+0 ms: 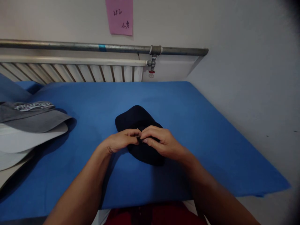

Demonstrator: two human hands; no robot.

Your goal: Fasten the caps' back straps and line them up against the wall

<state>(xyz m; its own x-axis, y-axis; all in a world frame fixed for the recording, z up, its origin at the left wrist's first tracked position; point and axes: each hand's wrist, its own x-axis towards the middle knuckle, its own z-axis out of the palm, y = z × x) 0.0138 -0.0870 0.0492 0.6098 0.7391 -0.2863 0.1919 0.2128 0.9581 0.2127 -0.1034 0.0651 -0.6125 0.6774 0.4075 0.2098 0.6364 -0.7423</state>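
Observation:
A dark navy or black cap point(134, 117) lies on the blue-covered table in front of me, with one rounded part pointing to the upper left. My left hand point(123, 139) is closed in a pinch at the middle of the cap, coming from its left side. From the right, my right hand point(161, 140) pinches the same spot with thumb and fingers, its fingertips almost touching those of the left. A small dark piece of the cap shows between the fingertips, too small to make out, perhaps its strap. My hands cover the cap's centre.
At the left lies a stack of several caps, a grey cap point(39, 117) with white lettering on top and pale ones below. Behind the table point(164, 93) are a radiator point(91, 73), a metal pipe point(126, 49) and a red-handled valve point(152, 72). A pink note point(120, 17) hangs above.

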